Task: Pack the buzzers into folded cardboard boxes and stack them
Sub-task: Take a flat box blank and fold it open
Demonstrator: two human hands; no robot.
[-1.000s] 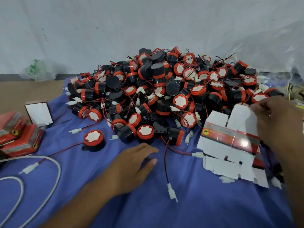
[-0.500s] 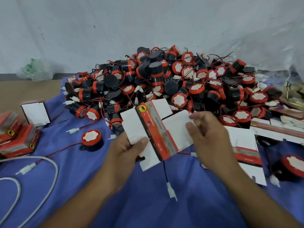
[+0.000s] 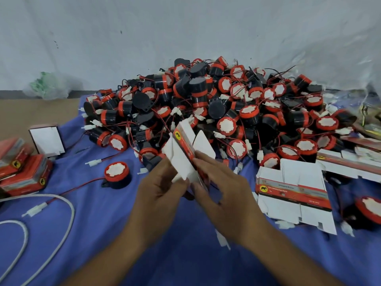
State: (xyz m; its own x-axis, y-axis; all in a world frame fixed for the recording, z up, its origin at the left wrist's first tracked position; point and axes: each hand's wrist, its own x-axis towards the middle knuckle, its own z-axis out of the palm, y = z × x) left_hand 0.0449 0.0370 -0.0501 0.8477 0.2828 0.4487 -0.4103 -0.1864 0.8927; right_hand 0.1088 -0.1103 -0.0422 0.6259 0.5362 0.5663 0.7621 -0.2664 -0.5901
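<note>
The buzzers in the pile (image 3: 216,112) were too many to count. One lone buzzer (image 3: 117,175) sat apart on the blue cloth (image 3: 185,254) to the left, and one edge buzzer (image 3: 369,209) sat far right. One partly folded carton (image 3: 185,149) was held tilted just before the pile. The left hand (image 3: 160,193) and right hand (image 3: 222,186) were close together, both pinching its lower end with curled fingers. Flat cartons (image 3: 292,190) lay stacked to the right, and at least two packed red boxes (image 3: 24,174) lay far left.
</note>
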